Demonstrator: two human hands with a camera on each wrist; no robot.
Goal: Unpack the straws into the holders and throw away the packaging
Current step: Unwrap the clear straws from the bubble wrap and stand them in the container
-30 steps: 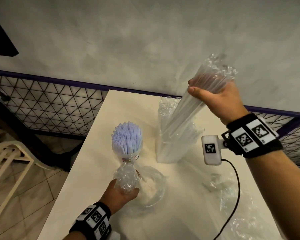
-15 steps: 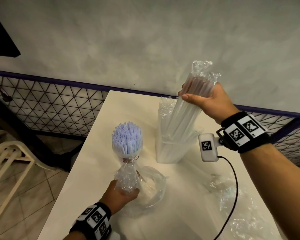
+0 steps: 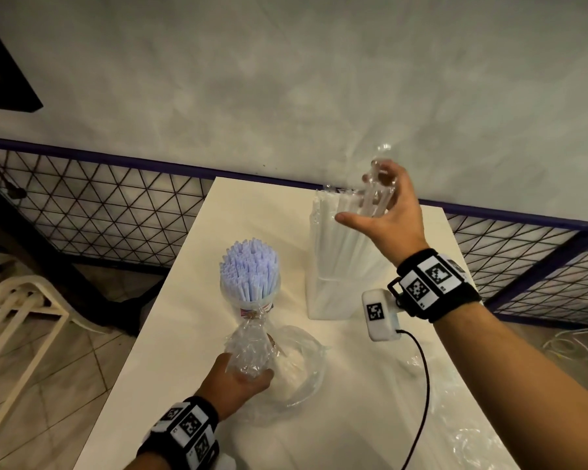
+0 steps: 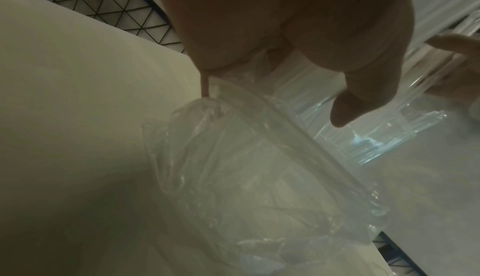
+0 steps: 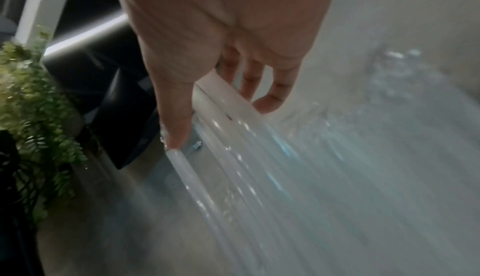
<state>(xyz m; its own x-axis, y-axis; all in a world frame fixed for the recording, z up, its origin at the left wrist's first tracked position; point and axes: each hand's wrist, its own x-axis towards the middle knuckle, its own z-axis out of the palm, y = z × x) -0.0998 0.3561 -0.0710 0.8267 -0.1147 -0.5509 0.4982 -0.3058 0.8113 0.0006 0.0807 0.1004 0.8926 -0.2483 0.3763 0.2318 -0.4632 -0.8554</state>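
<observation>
On the cream table (image 3: 184, 334), my left hand (image 3: 241, 378) grips the crumpled clear tail of a tied bag holding lilac straws (image 3: 248, 276), whose ends point up and away. The left wrist view shows that bag (image 4: 233, 157) hanging below my left hand (image 4: 298, 54). My right hand (image 3: 357, 198) loosely holds the top of a wrapped pack of clear straws (image 3: 350, 239), thumb spread wide. The pack's lower end stands in a tall clear rectangular holder (image 3: 330, 300). In the right wrist view the clear straws (image 5: 233, 136) run between my thumb and fingers (image 5: 270, 99).
A round clear container (image 3: 299, 368) lies on the table beside my left hand. Loose plastic wrap (image 3: 462, 435) lies at the table's right front. A black mesh fence (image 3: 99, 212) runs behind the table, and a white chair (image 3: 21, 317) stands to the left.
My right hand has come down and left, lowering the clear straw pack upright into the tall holder, and its thumb has spread. The left hand and lilac bundle have stayed put.
</observation>
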